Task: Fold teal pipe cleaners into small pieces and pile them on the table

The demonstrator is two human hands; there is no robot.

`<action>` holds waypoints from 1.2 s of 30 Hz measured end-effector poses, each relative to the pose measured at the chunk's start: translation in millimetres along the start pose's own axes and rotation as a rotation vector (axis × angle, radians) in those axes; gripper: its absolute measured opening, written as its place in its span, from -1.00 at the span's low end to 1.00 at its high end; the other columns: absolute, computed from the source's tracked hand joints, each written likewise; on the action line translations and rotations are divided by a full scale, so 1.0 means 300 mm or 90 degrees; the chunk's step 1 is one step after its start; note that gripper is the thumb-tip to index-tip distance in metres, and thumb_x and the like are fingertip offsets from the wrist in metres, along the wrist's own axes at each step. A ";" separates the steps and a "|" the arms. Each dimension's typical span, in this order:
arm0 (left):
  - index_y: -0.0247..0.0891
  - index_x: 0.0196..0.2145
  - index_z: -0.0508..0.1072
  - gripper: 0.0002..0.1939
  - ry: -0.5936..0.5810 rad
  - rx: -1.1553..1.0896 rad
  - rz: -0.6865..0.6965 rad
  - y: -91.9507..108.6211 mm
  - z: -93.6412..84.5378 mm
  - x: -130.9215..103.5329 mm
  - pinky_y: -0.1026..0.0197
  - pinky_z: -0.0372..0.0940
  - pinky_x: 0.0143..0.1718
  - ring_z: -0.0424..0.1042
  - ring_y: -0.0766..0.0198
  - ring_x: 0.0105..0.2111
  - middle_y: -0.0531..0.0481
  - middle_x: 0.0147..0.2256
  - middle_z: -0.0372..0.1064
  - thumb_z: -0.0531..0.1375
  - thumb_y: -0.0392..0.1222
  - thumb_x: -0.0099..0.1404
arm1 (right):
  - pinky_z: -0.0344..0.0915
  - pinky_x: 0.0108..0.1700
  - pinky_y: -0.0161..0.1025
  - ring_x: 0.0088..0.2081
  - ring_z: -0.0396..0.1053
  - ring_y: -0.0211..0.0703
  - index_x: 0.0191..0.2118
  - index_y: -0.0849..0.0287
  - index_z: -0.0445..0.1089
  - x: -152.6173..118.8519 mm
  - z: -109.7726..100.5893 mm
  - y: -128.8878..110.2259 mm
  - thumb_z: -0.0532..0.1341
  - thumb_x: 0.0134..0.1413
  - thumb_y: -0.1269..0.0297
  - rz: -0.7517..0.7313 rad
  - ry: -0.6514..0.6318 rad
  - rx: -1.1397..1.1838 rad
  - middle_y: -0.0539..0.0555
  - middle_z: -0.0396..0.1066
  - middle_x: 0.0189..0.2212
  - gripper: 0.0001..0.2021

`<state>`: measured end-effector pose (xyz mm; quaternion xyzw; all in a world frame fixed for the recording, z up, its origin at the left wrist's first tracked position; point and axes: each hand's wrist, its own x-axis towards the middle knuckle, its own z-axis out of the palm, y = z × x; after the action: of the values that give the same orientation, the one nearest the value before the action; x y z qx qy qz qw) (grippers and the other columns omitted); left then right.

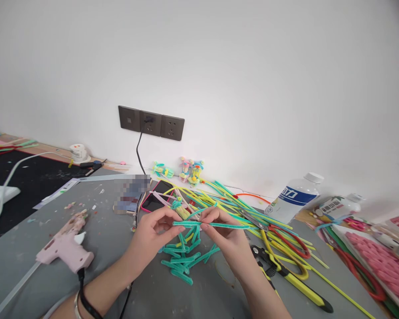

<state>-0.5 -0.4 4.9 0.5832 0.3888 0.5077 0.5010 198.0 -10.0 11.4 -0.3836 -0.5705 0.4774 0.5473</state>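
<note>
Between my two hands stretches a teal pipe cleaner, held level above the table; it looks doubled at its left part. My left hand pinches its left end with thumb and fingertips. My right hand pinches it farther along, and a long tail sticks out to the right past the fingers. Beneath my hands lies a loose pile of short bent teal pipe cleaner pieces. Just behind the hands is a small yellow and teal pipe cleaner figure, partly hidden.
At left lies a pink glue gun with a glue stick. Long yellow and teal pipe cleaners spread behind my right hand, near scissors and yellow-black pliers. A bottle, phone and small figures stand or lie toward the wall.
</note>
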 end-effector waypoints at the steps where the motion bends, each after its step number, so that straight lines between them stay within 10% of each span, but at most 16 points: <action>1: -0.27 -0.39 0.52 -0.87 -0.004 -0.005 -0.009 -0.001 -0.001 -0.002 0.31 0.41 -0.43 0.47 0.28 -0.46 0.02 -0.46 0.46 0.37 -0.20 0.14 | 0.33 -0.20 -0.19 -0.22 0.39 -0.05 -0.43 0.10 0.46 0.002 -0.002 0.002 0.39 0.08 0.16 -0.003 -0.006 -0.004 0.08 0.42 -0.35 -0.82; 36: -0.22 -0.34 0.55 -0.86 -0.029 -0.035 0.066 -0.022 -0.010 -0.022 0.29 0.49 -0.42 0.53 0.25 -0.41 -0.02 -0.36 0.45 0.28 -0.11 0.31 | 0.45 -0.20 -0.16 -0.27 0.49 -0.07 -0.35 0.10 0.48 -0.009 0.004 0.004 0.40 0.08 0.13 0.028 0.005 0.031 0.09 0.49 -0.30 -0.82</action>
<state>-4.3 -5.0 -2.9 0.6000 0.3324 0.5302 0.4983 197.1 -12.6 9.6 -0.3848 -0.5479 0.5013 0.5480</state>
